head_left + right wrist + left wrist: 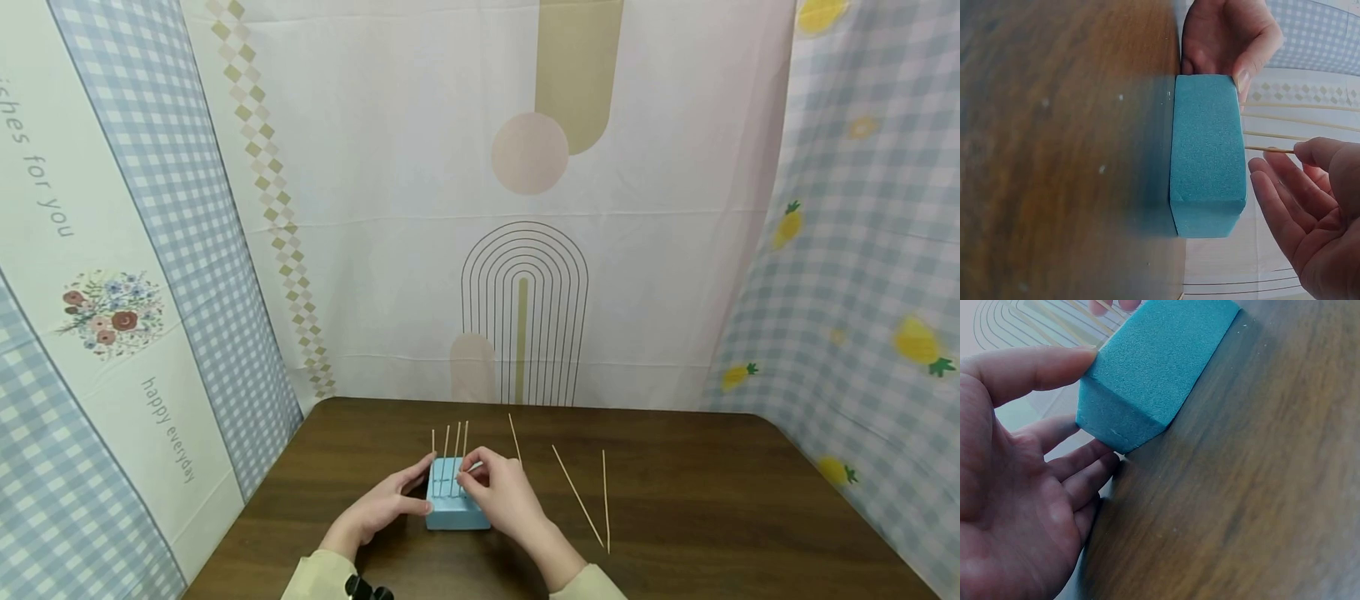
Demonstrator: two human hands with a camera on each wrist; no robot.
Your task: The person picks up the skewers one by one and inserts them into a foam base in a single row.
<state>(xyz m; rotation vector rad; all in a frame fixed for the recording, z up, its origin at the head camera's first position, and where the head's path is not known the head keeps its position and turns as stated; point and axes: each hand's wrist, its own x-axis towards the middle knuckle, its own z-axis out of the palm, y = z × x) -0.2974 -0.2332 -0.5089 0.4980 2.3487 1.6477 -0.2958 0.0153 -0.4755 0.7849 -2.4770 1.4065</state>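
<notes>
The blue block [457,518] rests on the brown table [690,500] with four thin sticks [447,442] upright in its top; the left hand [382,504] grips its left end between thumb and fingers, presumably to prevent sliding or tipping. The right hand [506,492] pinches the rightmost standing stick [1266,149] close to the block, likely to limit bending, while three loose sticks [606,500] lie to the right, apparently for easy reach

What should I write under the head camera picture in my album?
Left hand holds a blue foam block; right hand pinches a thin wooden stick beside three others standing in it.
</notes>
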